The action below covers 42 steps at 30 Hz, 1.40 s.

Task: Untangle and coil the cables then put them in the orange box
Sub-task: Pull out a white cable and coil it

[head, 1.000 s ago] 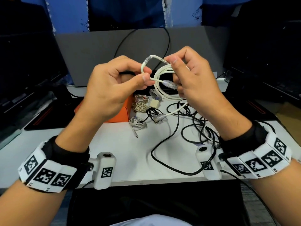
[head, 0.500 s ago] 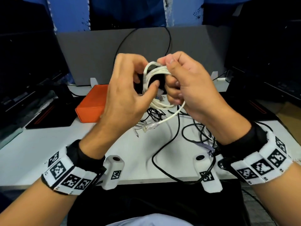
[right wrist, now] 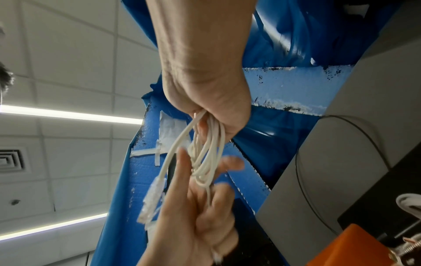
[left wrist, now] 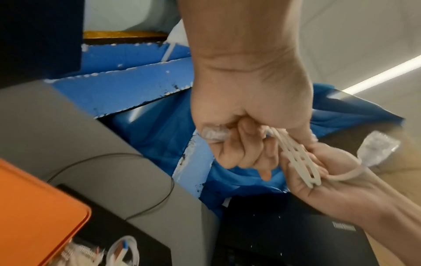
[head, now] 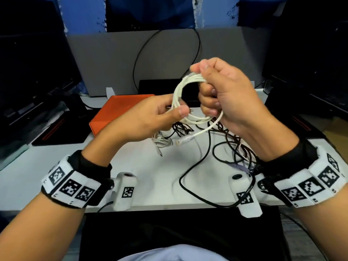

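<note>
A white cable is wound into a small coil held up over the table. My right hand grips the coil's upper right side in a fist; the strands run out of that fist. My left hand pinches the coil's lower left side with thumb and fingers, and its curled fingers also hold a clear plug. A loose tail with a clear plug hangs below the coil. The orange box lies on the table behind my left hand.
Tangled black cables spread over the white table under my right wrist, one loop reaching the front edge. Small whitish cables lie by the box. Dark monitors stand on both sides, a grey panel behind.
My left hand has come down from the coil's top to its lower left side. The cable end it pinched is now wound in, and the coil faces me as an open ring.
</note>
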Motion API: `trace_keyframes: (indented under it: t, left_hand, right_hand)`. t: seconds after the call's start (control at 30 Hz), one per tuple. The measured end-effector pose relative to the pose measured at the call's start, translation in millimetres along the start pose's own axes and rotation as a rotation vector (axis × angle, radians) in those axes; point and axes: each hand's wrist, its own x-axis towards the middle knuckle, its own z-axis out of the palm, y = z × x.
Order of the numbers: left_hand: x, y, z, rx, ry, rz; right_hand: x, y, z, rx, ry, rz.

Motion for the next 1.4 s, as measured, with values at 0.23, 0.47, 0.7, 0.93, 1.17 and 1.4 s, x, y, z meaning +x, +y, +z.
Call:
trace_keyframes:
  t: [0.23, 0.47, 0.7, 0.93, 1.17, 1.4]
  left_hand:
    - [-0.4, 2.2, 3.4, -0.073, 0.06, 0.016]
    - [-1.3, 14.4, 11.5, 0.165, 0.221, 0.035]
    - [-3.2, 14.0, -2.7, 0.338, 0.296, -0.019]
    - [-2.8, 8.6, -12.8, 0.411, 0.353, -0.057]
    - [-1.4, 13.5, -1.6, 0.285, 0.336, 0.008]
    - [1.6, 6.1, 0.3, 0.205, 0.392, 0.013]
  right_hand:
    - [0.2, 12.7, 3.3, -0.006, 0.001, 0.019]
    - [-0.2, 9.4, 2.9, -0.049, -0.077, 0.029]
    - [4.9, 5.0, -13.6, -0.424, -0.119, -0.022]
    - [6.1, -13.6, -50.1, -0.871, -0.302, 0.117]
    - [25.4, 12.7, -44.2, -0.392, 0.085, -0.069]
    - [19.3, 33.6, -20.2, 0.061, -0.098, 0.202]
